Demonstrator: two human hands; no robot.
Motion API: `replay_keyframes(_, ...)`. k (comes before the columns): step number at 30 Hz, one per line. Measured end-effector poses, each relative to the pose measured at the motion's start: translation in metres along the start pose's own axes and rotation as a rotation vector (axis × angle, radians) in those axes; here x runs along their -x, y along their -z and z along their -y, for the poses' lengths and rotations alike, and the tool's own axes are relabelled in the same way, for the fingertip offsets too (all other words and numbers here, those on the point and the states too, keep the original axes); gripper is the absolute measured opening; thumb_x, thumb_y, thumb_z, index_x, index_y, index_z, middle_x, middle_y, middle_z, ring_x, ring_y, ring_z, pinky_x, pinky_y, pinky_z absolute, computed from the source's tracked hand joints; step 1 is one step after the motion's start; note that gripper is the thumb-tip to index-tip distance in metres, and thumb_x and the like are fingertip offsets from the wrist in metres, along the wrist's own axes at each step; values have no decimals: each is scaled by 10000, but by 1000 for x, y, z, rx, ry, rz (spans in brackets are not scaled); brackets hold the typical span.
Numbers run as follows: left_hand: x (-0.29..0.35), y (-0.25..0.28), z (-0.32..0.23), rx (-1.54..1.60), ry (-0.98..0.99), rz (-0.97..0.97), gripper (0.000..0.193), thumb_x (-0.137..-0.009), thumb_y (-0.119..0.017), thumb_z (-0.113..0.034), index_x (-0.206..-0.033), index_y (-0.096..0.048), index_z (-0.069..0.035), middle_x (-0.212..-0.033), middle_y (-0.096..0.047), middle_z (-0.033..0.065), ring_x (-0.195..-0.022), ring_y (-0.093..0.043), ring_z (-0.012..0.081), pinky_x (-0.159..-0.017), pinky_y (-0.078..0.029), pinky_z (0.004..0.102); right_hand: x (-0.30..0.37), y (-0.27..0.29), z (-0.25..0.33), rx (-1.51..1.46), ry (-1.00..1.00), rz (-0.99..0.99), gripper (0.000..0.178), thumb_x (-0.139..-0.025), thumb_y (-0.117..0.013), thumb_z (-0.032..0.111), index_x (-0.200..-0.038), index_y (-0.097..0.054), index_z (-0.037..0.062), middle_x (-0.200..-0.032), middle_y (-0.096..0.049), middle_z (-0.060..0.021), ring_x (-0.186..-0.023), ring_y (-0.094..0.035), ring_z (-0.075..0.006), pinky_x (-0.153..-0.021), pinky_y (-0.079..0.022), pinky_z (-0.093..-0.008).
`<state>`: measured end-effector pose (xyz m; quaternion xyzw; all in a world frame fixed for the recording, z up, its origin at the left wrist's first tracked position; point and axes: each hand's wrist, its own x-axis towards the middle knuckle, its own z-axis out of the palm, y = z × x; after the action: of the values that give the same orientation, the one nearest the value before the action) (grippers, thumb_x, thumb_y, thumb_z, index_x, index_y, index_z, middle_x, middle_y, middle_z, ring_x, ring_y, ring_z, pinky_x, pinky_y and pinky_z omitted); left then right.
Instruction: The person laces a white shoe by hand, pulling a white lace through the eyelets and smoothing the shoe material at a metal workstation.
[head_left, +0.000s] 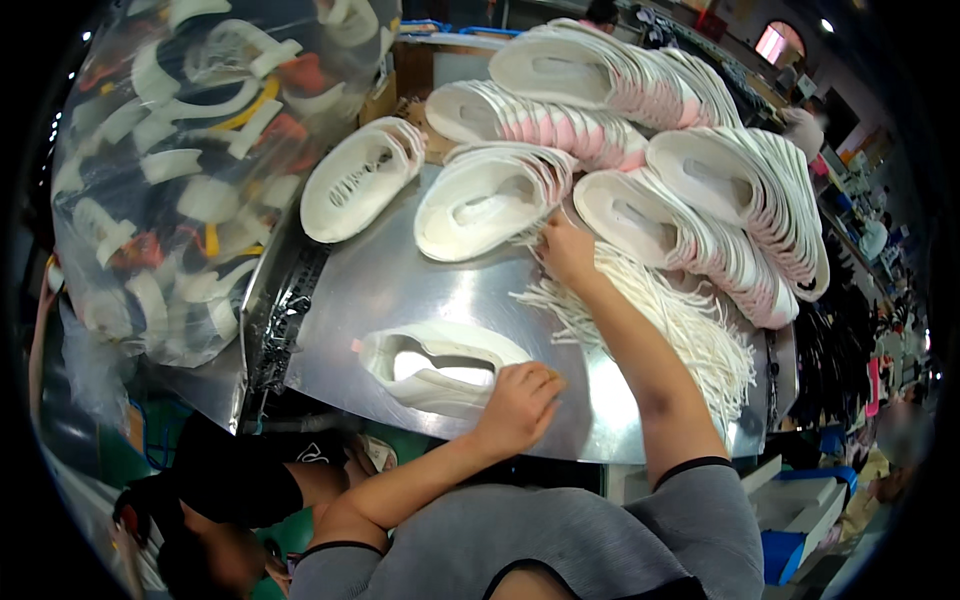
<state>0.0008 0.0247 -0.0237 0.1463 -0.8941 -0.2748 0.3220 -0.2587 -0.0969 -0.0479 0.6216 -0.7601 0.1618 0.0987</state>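
Note:
A white shoe upper lies on its side on the metal tabletop, its opening showing. My left hand is closed at its right end, fingers curled, the grip partly hidden. A small tan spot shows by its fingertips, too small to name. Farther off, my right hand is closed at the far end of a heap of white shoelaces, with lace ends at its fingertips. Just left of that hand stands a nested stack of white uppers.
More stacks of white and pink uppers fill the far right of the table. A separate upper lies far left. A big clear plastic bag of white, red and yellow pieces bulges at left. Another person sits at the lower left.

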Motion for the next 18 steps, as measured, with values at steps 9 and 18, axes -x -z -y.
replay_keyframes(9,14,91,-6,277,318,-231,322,-795,-697,-30,-1109,-627,-45,-1131,-623,110,-953,-605,246,-845,-487,375,12,122,40,-878,-97,70,176,-848,-716,209,-908,-673,50,-847,-629,-23,-699,-548,-130,-645,-441,-292)
replay_keyframes(18,-44,-69,-76,823,-107,564,548,-902,-658,-261,-1354,-442,-39,-1157,-584,197,-976,-601,314,-833,-485,419,174,273,18,-1639,140,-27,198,-993,-511,57,-1190,-518,40,-902,-533,7,-627,-414,-12,-549,-356,-133)
